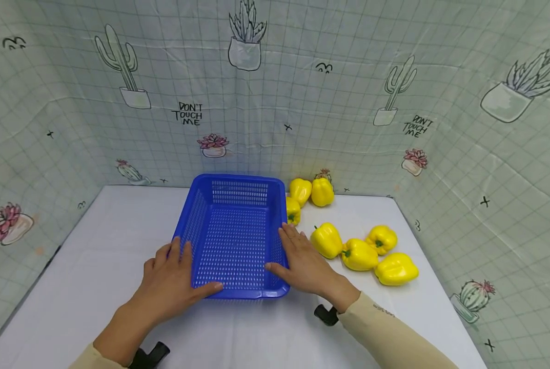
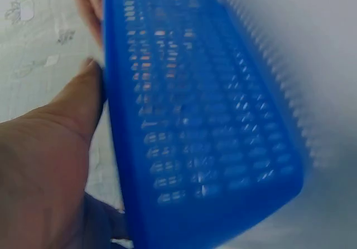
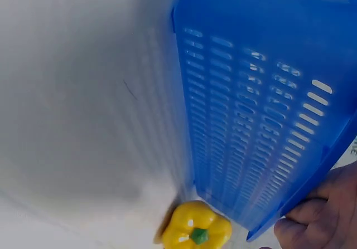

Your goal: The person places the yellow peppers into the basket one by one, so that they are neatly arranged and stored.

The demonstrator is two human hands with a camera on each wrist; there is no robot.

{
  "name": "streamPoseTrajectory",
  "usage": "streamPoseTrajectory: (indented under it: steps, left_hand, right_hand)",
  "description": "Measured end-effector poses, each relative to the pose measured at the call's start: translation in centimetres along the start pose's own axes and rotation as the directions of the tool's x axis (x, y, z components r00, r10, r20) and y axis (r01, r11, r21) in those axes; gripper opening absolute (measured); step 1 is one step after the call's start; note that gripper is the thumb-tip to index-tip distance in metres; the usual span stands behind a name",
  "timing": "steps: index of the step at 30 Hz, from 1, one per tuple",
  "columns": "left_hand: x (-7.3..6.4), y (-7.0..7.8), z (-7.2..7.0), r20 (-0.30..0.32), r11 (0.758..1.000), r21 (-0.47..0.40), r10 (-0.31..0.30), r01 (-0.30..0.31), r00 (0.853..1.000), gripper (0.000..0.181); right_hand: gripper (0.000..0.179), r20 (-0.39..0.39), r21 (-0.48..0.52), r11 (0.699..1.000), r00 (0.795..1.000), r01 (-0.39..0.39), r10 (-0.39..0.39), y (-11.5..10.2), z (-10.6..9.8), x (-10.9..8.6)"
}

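A blue perforated plastic basket [image 1: 238,241] sits on the white table with both hands at its rim. At its near left corner, my left hand [image 1: 168,282] holds the rim, fingers over the left side and thumb along the front edge. My right hand [image 1: 309,261] grips the right rim, thumb reaching inside; in the right wrist view its fingers [image 3: 318,210] bend under the rim. The left wrist view shows the basket's perforated wall [image 2: 195,121] beside the left thumb, slightly blurred. A yellow bell pepper [image 1: 327,240] lies just right of the right hand.
Several more yellow bell peppers [image 1: 359,254] lie to the right, and a few others [image 1: 322,192] stand behind, by the basket's far right side. A patterned cloth [image 1: 275,97] walls off the back and both sides of the white table [image 1: 108,256].
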State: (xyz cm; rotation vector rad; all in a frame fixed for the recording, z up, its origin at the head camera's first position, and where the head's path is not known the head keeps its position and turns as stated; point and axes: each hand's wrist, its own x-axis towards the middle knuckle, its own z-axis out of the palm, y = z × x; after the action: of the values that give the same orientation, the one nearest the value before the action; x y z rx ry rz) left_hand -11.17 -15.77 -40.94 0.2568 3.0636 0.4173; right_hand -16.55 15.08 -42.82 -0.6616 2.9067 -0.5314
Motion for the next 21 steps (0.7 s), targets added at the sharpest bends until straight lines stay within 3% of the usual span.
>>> streamPoseTrajectory:
  steps: [3, 7, 11, 21]
  left_hand:
    - [0.3, -1.0, -0.5, 0.019, 0.998, 0.0, 0.064, -0.064, 0.998, 0.125]
    - [0.7, -2.7, -1.2, 0.076, 0.987, -0.076, 0.144, -0.138, 0.987, 0.129]
    - [0.4, -3.8, -1.4, 0.124, 0.981, -0.128, 0.163, -0.147, 0.979, 0.134]
    - [-0.6, -4.9, -1.3, 0.11, 0.983, -0.059, 0.181, -0.176, 0.977, 0.137]
  right_hand:
    - [0.092, 0.02, -0.009, 1.0, 1.0, 0.002, -0.002, 0.0, -0.1, 0.0]
    - [0.091, 0.031, -0.011, 1.0, 0.999, 0.014, -0.014, 0.0, -0.3, -0.2]
    - [0.091, 0.041, -0.018, 0.999, 0.999, 0.032, -0.031, 0.1, -0.5, -0.3]
    - [0.088, 0.043, -0.052, 0.995, 0.996, 0.08, -0.077, 0.0, -0.6, -0.8]
